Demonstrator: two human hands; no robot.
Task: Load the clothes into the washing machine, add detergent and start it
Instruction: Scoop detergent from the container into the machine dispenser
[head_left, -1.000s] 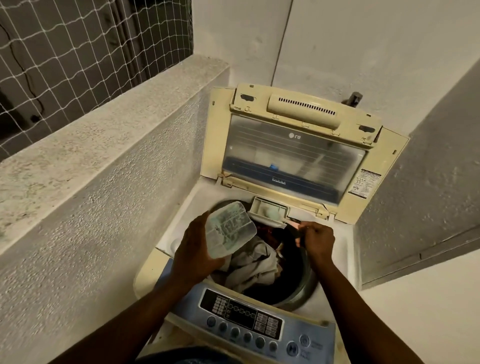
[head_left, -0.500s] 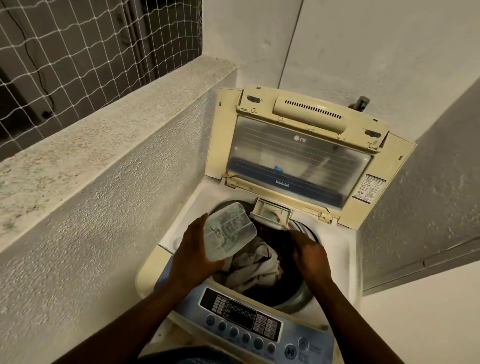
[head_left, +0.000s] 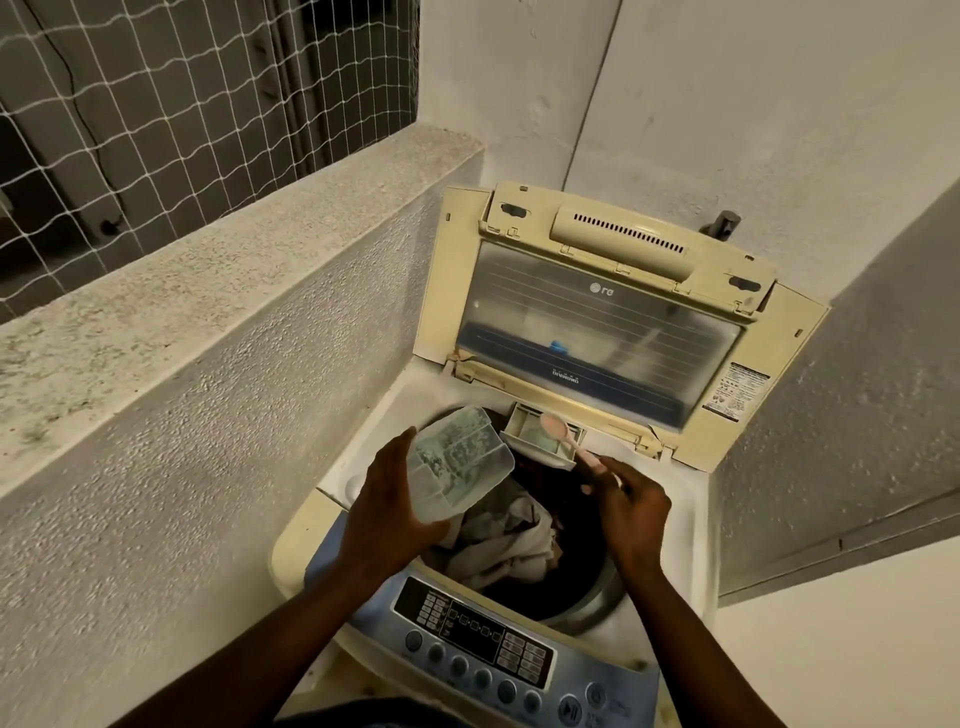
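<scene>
A top-loading washing machine (head_left: 680, 525) stands below me with its lid (head_left: 597, 322) raised. Grey and dark clothes (head_left: 511, 540) lie in the drum. My left hand (head_left: 387, 509) grips a clear plastic detergent container (head_left: 457, 462), tilted over the drum's left rim. My right hand (head_left: 631, 506) pinches the handle of a pink spoon (head_left: 563, 436), whose bowl hangs over the open detergent drawer (head_left: 537, 439) at the back of the drum. Pale powder shows in that drawer.
The blue control panel (head_left: 483, 639) with round buttons runs along the machine's near edge. A rough concrete ledge (head_left: 208, 270) and netted opening (head_left: 156, 93) rise on the left. White walls close in behind and on the right.
My right hand, which dipped into the drum half a second ago, has lifted back up and now holds the pink spoon over the drawer. The left hand and container stay put.
</scene>
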